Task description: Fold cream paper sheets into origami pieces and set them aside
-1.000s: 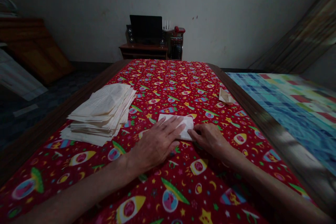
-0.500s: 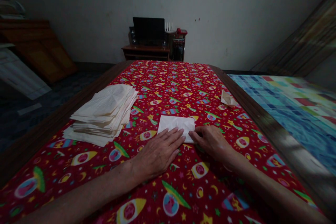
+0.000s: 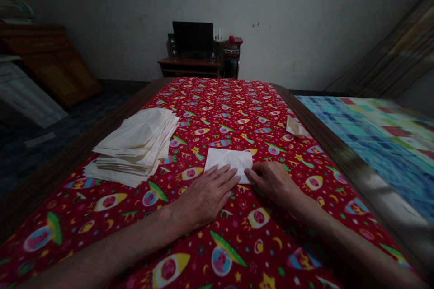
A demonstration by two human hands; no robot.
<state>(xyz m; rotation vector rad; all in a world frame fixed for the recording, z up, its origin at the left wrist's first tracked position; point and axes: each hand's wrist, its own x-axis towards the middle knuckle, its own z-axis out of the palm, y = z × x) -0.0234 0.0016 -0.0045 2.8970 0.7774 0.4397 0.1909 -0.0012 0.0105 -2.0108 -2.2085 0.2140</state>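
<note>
A folded sheet of white paper (image 3: pixel 227 157) lies flat on the red patterned cloth (image 3: pixel 217 244). My left hand (image 3: pixel 208 196) rests on its lower left part, palm down with the fingers stretched out. At the paper's lower right edge my right hand (image 3: pixel 271 180) is curled, thumb and fingers pinching the edge. Part of the paper's near side is hidden under my left fingers. To the left stands an uneven stack of paper sheets (image 3: pixel 135 140), with visible creases in the top one.
A small folded paper piece (image 3: pixel 294 127) sits near the cloth's right side. Dark wooden borders (image 3: pixel 325 144) run along the cloth. Beyond the far end are a monitor (image 3: pixel 193 39) and a red telephone (image 3: pixel 235 39). A checked bed cover (image 3: pixel 366 144) lies to the right.
Both hands and the paper stay almost in place. The whole view has shifted very slightly.
</note>
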